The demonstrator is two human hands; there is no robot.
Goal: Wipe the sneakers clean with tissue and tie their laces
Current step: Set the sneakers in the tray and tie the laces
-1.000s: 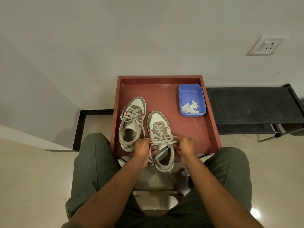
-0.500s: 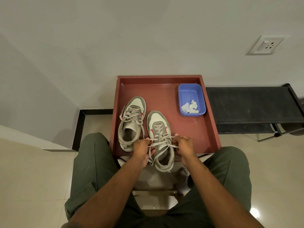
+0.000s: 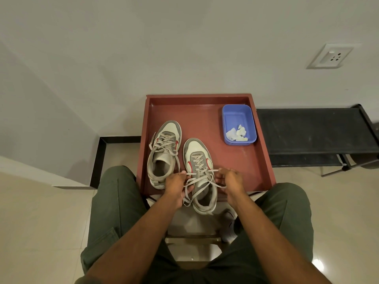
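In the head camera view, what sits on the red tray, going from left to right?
Left sneaker → right sneaker, its laces held by both hands → blue tub with tissue.

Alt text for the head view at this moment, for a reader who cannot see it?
A seated person's left hand and right hand each pinch a lace end of the near sneaker on a red tray. The other sneaker lies beside it, laces loose; a blue tub holds crumpled tissue.
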